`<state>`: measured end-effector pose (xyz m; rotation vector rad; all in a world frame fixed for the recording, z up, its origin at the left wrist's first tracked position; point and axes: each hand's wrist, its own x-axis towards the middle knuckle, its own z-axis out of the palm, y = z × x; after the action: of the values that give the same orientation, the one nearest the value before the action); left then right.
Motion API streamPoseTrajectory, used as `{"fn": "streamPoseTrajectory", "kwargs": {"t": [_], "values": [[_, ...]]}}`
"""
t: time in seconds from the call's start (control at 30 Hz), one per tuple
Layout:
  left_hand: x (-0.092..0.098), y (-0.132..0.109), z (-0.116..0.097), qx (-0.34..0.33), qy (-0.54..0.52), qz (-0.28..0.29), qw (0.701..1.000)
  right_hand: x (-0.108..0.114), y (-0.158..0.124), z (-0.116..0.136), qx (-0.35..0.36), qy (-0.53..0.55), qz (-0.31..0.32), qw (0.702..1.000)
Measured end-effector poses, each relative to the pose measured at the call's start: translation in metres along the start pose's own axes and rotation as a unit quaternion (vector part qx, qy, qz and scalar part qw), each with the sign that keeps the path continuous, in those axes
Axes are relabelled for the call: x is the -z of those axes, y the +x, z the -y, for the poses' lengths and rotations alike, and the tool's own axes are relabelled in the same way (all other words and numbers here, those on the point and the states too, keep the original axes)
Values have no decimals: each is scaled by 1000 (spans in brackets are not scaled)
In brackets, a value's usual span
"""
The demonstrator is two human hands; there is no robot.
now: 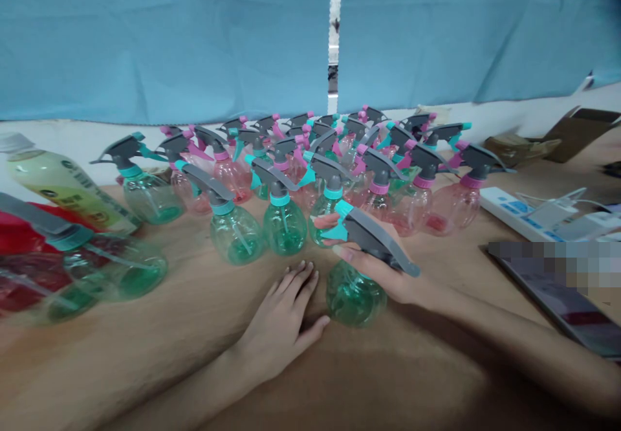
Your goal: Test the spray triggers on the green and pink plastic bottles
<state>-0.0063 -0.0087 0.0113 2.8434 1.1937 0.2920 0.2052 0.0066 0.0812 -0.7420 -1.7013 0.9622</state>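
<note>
My right hand (383,269) is wrapped round the neck of a green spray bottle (355,296), just under its grey and teal trigger head. This bottle stands nearly upright at the front of the table, its nozzle pointing to the upper left. Flat on the wood to its left lies my left hand (281,321), fingers stretched out and holding nothing; its thumb tip is close to the bottle's side. Directly beyond my hands are two more green spray bottles, one left (236,233) and one nearer the middle (284,225).
Several pink spray bottles (451,208) and green ones crowd the back of the table. At the left are more green bottles (140,269) and a yellow-green labelled bottle (68,175). A power strip (514,211), a dark tablet-like device (548,295) and a cardboard box (579,133) lie right.
</note>
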Motion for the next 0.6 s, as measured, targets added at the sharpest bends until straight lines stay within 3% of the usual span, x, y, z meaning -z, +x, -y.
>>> {"fn": "streamPoseTrajectory", "kwargs": {"t": [0.37, 0.6], "values": [[-2, 0, 2, -4, -2, -7, 1000, -1, 0, 3, -9, 23, -4, 1000], [3, -2, -3, 9, -108, -58, 992, -3, 0, -2, 10, -21, -28, 999]]}}
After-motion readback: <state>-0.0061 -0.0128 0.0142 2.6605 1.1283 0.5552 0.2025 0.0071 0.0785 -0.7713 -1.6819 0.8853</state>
